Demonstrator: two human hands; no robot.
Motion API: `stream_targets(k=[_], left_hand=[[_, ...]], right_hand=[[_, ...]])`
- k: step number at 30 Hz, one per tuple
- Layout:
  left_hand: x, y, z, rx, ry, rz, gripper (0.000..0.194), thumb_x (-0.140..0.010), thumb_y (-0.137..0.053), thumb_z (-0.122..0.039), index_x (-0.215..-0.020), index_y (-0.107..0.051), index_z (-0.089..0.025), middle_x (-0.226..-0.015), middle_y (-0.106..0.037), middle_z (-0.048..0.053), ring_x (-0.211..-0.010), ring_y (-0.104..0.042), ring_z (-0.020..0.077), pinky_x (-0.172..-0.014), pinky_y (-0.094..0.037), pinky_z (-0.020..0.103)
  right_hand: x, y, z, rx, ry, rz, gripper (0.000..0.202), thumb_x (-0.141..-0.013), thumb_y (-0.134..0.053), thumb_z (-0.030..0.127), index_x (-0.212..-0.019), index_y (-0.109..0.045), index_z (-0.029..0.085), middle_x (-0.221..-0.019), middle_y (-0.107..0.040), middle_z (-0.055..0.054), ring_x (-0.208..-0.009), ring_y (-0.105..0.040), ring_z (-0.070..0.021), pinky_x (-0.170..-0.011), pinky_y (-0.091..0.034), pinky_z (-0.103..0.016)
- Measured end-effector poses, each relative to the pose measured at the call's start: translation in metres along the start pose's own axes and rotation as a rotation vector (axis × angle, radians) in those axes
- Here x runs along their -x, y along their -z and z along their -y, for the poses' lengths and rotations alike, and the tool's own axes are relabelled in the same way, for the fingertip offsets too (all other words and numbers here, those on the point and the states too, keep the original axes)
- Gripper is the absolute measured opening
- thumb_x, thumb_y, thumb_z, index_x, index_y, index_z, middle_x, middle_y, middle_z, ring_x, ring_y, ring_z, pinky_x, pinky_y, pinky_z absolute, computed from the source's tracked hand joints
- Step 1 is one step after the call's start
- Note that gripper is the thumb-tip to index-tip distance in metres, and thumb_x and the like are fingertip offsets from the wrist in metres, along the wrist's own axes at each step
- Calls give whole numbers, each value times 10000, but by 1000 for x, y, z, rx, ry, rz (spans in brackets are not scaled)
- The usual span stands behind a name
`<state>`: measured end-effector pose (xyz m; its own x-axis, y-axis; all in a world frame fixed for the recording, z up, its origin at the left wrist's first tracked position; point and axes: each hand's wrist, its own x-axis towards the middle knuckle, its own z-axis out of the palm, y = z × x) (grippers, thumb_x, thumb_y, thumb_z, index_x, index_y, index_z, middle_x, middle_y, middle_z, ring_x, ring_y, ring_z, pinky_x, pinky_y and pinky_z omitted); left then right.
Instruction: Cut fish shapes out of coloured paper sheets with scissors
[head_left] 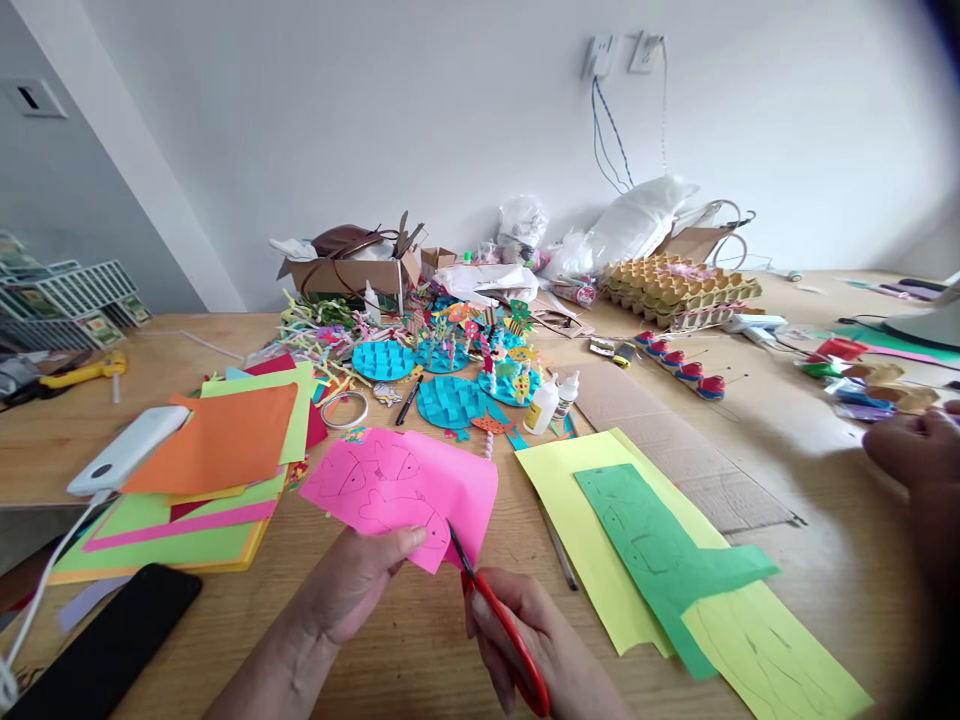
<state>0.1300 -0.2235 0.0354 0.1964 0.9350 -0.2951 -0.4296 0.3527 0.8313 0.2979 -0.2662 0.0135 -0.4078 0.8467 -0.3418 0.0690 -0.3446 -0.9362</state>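
Pink paper (405, 490): left hand (364, 575); scissors (472, 578): right hand (541, 622).

Head view, forward and down over hands (358, 585) (534, 608)

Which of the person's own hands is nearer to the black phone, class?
Left. The left hand, holding the pink paper, is to the right of the phone; the right hand, with the scissors, is farther right.

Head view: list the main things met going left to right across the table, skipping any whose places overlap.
Yellow tool → orange sheet → pink sheet with fish drawings → front glue bottle → green sheet → co-worker's hand.
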Motion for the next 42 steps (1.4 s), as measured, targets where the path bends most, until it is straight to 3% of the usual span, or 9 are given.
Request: stream_targets(k=[5, 7, 13, 21, 30, 39, 42], left_hand=[[-2, 4, -2, -109, 14, 147, 59, -664, -687, -178, -678, -639, -148, -600, -603, -4, -560, -513, 108, -516, -418, 222], [-2, 6, -2, -138, 21, 192, 60, -689, -667, -190, -664, -635, -146, -574, -588, -4, -530, -498, 108, -487, -405, 226], [0, 6, -1, -90, -11, 57, 230, -636, -710, -173, -861, -672, -203, -809, -684, 14, -786, -583, 181, -693, -459, 296], [-1, 8, 0, -131, -26, 77, 231, -650, -701, -174, -878, -677, -197, -843, -691, 21, -839, -585, 202, -779, -436, 323], [0, 11, 1, -83, 2, 71, 245, -641, -698, -158, -881, -672, -197, -826, -687, 15, -854, -582, 204, -792, -432, 332], [4, 6, 1, -16, 78, 88, 462, -621, -711, -151, -1069, -619, -220, -829, -684, 11, -820, -590, 192, -718, -446, 301], [4, 8, 3, -8, 102, 93, 447, -621, -715, -153, -1055, -625, -207, -829, -678, 15, -800, -593, 181, -726, -452, 301]], right_hand=[[-2, 1, -2, 48, 10, 20, 515, -735, -396, 687, -629, -420, 184, -388, -332, 100, -302, -322, -49, -316, -217, -155], [-1, 3, -1, 47, 9, 52, 503, -750, -397, 671, -653, -432, 178, -409, -358, 92, -329, -348, -54, -339, -243, -157], [4, 12, -1, 75, -16, 128, 523, -751, -380, 680, -688, -458, 167, -422, -409, 69, -363, -370, -67, -382, -258, -175], [7, 13, -1, 105, -13, 129, 513, -772, -365, 659, -706, -467, 160, -451, -442, 54, -384, -395, -74, -407, -278, -181], [6, 12, -4, 127, 27, 143, 457, -817, -366, 597, -709, -456, 162, -479, -446, 50, -402, -412, -75, -414, -290, -180], [0, 8, -2, 81, 48, 134, 429, -847, -361, 557, -726, -471, 160, -475, -457, 51, -395, -410, -73, -422, -294, -175], [-1, 6, -3, 75, 46, 123, 421, -851, -364, 550, -737, -477, 161, -468, -456, 55, -386, -401, -73, -423, -299, -175]])
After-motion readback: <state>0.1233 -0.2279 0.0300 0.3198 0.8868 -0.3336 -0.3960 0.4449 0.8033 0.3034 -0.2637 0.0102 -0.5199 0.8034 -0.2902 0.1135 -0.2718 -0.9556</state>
